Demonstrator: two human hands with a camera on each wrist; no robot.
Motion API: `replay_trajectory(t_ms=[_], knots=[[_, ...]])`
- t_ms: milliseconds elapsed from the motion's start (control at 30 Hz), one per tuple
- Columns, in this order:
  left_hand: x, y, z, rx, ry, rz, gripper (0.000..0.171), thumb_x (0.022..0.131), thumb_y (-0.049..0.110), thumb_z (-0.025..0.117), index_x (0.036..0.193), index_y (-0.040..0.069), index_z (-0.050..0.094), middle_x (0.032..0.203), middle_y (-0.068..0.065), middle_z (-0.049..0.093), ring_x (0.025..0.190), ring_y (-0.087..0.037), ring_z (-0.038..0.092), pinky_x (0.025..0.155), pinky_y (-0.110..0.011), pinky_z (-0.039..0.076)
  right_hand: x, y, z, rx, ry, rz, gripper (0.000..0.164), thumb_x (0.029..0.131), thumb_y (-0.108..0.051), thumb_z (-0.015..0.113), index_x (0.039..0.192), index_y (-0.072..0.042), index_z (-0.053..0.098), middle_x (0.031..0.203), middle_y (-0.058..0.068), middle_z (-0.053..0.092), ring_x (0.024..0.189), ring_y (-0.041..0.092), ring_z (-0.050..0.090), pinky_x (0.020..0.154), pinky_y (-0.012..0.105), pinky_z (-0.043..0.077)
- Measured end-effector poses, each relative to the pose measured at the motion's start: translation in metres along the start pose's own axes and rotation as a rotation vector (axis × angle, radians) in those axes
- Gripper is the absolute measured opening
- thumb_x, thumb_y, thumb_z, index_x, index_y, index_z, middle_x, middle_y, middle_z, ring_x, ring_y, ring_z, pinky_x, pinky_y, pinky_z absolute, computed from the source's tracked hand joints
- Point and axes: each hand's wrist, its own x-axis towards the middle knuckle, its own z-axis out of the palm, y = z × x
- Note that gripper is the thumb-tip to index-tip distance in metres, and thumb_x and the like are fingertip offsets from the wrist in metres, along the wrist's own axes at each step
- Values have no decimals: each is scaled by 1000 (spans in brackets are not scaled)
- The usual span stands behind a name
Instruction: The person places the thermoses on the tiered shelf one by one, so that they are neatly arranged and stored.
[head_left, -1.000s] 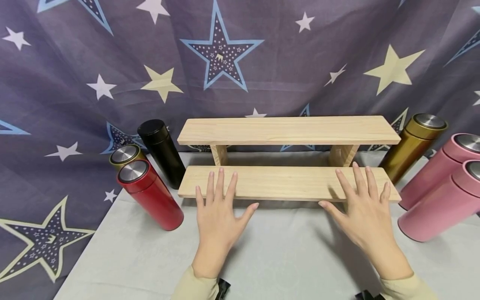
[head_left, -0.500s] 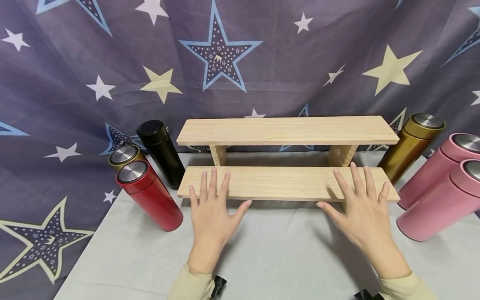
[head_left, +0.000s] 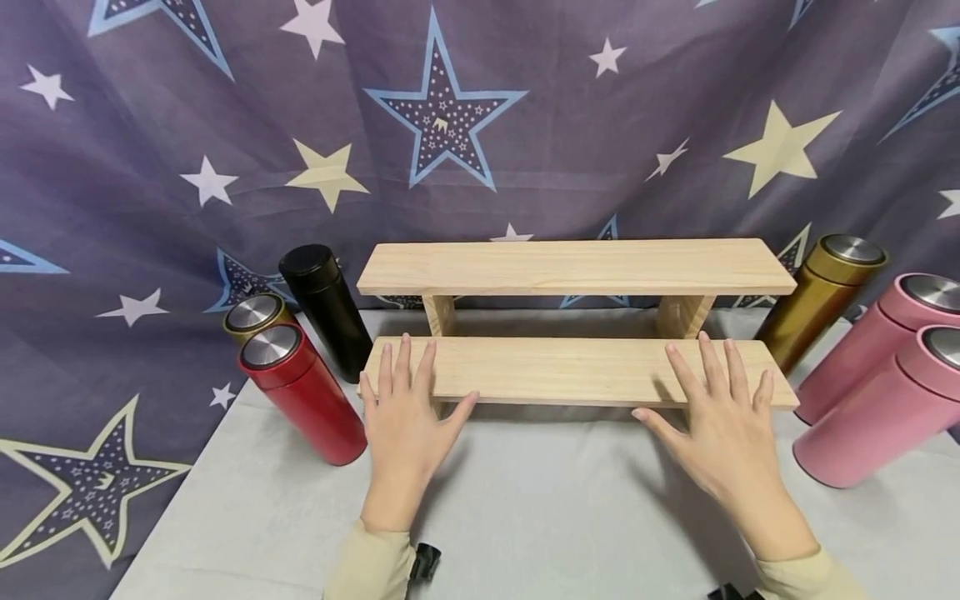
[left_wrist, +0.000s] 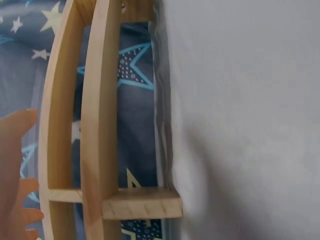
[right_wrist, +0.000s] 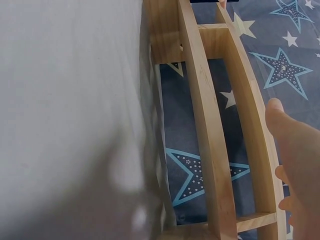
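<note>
In the head view a two-tier wooden shelf [head_left: 555, 371] stands on the white cloth, one plank in front of and below the other. My left hand [head_left: 406, 442] is over the left end of the front plank, fingers spread and straight. Over the right end, my right hand [head_left: 723, 442] has its fingers spread in the same way. Both hands hold nothing. Each wrist view shows a thumb and some fingertips beside the wooden shelf [left_wrist: 99, 120]. Whether the fingertips touch the wood, I cannot tell.
Left of the shelf stand a black bottle [head_left: 326, 317], a red bottle [head_left: 311, 400] and a gold bottle [head_left: 251, 315] partly behind it. To the right are another gold bottle [head_left: 821, 300] and two pink bottles [head_left: 873, 421]. A starry curtain [head_left: 555, 150] hangs behind.
My left hand has drifted left along the front plank, toward its left end. My right hand has hardly moved. The head view has tilted up slightly. The shelf and bottles keep their places.
</note>
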Motion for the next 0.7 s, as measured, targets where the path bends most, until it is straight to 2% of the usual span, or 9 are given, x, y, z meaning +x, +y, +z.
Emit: replay_trajectory(t_ms=[200, 433, 700], knots=[[3, -13, 5, -61, 75, -10, 81, 83, 64, 61, 149, 19, 46, 156, -13, 35, 147, -33, 23, 115, -62, 13, 0, 0, 0, 1, 0, 0, 87, 86, -65, 61, 155, -20, 34, 164, 14, 13, 151, 32, -1, 112, 68, -7], [3, -26, 10, -171, 65, -64, 79, 82, 59, 69, 147, 19, 49, 156, -13, 36, 147, -32, 23, 116, -62, 14, -1, 0, 1, 7, 8, -1, 87, 86, -64, 62, 155, -19, 34, 164, 15, 14, 151, 34, 1, 112, 68, -7], [2, -34, 18, -227, 57, -123, 82, 79, 54, 77, 146, 15, 50, 154, -18, 36, 146, -38, 23, 116, -61, 17, 0, -1, 2, 13, 7, -2, 86, 86, -62, 63, 154, -17, 36, 161, 20, 20, 150, 38, 6, 112, 70, 0]])
